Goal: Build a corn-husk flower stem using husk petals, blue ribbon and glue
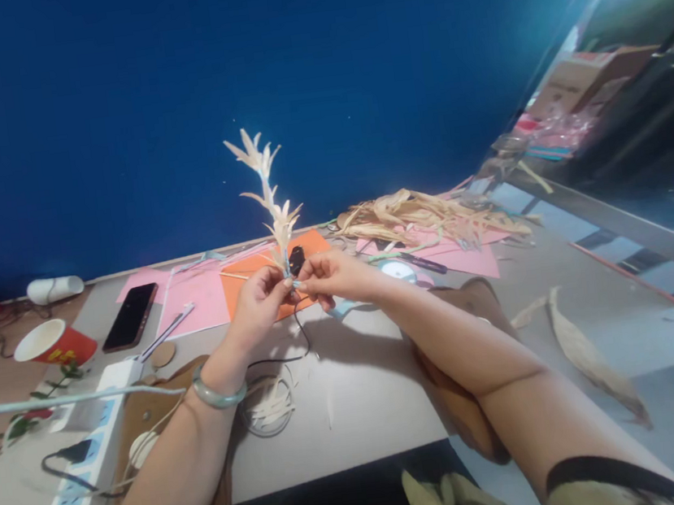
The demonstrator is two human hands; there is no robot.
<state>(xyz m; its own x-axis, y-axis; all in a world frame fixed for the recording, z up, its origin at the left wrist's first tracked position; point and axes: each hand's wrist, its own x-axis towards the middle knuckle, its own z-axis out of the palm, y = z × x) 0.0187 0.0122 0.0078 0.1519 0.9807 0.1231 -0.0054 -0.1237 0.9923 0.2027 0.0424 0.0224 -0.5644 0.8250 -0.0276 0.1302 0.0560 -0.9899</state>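
Observation:
A sprig of pale corn-husk leaves stands upright in front of me, its tufts set along a thin stem wrapped in light blue. My left hand pinches the bottom of that stem between thumb and fingers. Right beside it, my right hand is closed at the same spot, its fingertips on what looks like a narrow light-blue strip near the stem. A loose light-blue piece hangs below the right hand. Behind both hands lies orange paper, with a small black object on it.
Dried husks are heaped at the back right, near a white roll and a black pen. On the left are a phone, a paper cup and a power strip. A coiled strip lies in front.

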